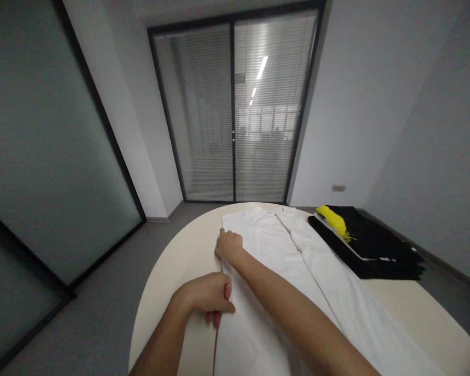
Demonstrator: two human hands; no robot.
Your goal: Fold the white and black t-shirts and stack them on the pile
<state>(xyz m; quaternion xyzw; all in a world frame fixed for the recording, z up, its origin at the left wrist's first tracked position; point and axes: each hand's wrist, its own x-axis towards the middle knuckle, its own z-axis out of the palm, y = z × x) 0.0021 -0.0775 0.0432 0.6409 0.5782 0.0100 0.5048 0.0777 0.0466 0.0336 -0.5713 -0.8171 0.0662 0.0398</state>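
Observation:
A white cloth garment (270,245) lies spread lengthwise over the round table, with a seam or fold line running down it on the right. My left hand (209,294) has its fingers curled at the garment's left edge, thumb on top of the cloth. Farther up that same edge, my right hand (230,244) is closed on the fabric, its forearm crossing over the garment from the lower right. The fingertips of the right hand are mostly hidden.
Stacked black folded cloth (370,235) sits at the table's right side, with a bright yellow piece (332,220) on it. The pale round table (168,277) curves around on the left. Glass doors with blinds (235,115) stand beyond, and a frosted glass panel (55,146) is at left.

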